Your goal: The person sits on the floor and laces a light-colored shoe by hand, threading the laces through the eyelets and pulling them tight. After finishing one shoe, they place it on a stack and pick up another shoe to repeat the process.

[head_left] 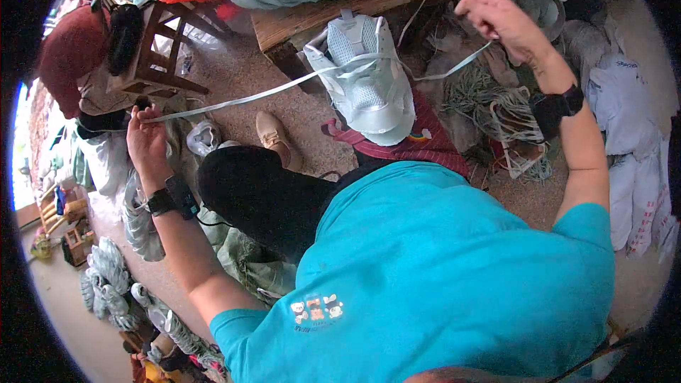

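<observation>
One pale lace [284, 86], ends pinched in left fingers [136, 124] and right fingers [480, 9], shoe upper [369, 96] between them

Your turquoise shirt [440, 262]: small dark lettering [318, 326] under animal figures, left side; too small to read. Far right, white sack [616, 103]: short dark marking [626, 64], blurred. Nearer on your right, white sacking [622, 202]: red printed characters [643, 227], indistinct.

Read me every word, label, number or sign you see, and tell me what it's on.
Blue shirt: lettering below the animal print, too small to read.
White bags at right: dark marking, too blurred to quote.
Same bags, lower down: red characters, also too blurred.
</observation>
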`<state>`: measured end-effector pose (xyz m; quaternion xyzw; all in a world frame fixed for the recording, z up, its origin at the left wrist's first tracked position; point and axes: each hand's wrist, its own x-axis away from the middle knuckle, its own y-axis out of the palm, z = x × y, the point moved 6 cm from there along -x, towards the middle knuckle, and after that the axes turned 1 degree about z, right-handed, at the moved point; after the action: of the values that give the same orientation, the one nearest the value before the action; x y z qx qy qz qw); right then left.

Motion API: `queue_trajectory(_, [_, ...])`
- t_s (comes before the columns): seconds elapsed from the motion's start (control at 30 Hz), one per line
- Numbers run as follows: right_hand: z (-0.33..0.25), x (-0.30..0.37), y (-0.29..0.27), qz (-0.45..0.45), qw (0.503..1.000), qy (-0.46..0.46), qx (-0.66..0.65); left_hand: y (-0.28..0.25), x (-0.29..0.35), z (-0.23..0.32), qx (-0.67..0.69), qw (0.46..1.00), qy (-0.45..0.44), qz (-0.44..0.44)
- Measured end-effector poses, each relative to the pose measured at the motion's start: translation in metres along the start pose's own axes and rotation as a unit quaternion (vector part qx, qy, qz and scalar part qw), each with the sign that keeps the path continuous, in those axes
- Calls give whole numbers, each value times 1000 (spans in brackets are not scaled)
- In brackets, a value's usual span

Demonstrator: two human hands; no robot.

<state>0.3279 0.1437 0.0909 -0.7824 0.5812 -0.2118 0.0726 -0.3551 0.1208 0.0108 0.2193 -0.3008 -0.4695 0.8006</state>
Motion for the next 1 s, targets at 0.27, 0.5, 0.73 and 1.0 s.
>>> queue_trajectory(0.27, [40, 25, -235, 222, 907, -68, -350, -25, -25, 34, -127, 990, 17, -58])
queue_trajectory(0.5, [70, 47, -300, 427, 875, -152, -170, -44, -29, 80, -206, 968, 139, 45])
queue_trajectory(0.73, [34, -20, 13, 40, 991, -121, -33, 123, 85, -116, -410, 891, 151, -121])
queue_trajectory(1.0, [13, -21, 129, -27, 995, -82, 40, 188, 151, -244, -370, 900, -39, -228])
